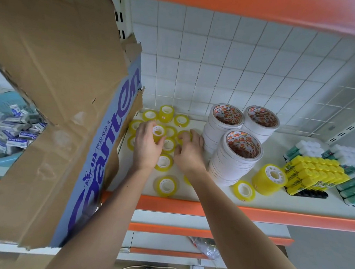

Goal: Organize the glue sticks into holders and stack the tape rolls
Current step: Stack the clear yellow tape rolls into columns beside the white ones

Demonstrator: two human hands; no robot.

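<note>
**Building the small tape stack squarely**

My left hand (146, 147) is gripping a short stack of yellow tape rolls (158, 132) on the shelf (272, 149), at nine o'clock from the white tape stacks (235, 156). My right hand (187, 152), fingers curled, is reaching over a loose roll (183, 136); whether it is gripping it, I cannot tell. I am keeping cores aligned, judging tilted stacks would topple.

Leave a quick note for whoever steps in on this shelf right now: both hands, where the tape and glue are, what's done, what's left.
Left hand grips a short stack of small yellow tape rolls, lifted.
Right hand has fingers curled at a loose yellow roll; grip unclear.
Done: three white tape stacks stand mid-shelf; a tall yellow stack stands right of them, another at the back.
Left: loose yellow rolls still lie flat on the shelf.
Yellow glue sticks and green ones lie piled at right; holders not clearly visible.
</note>
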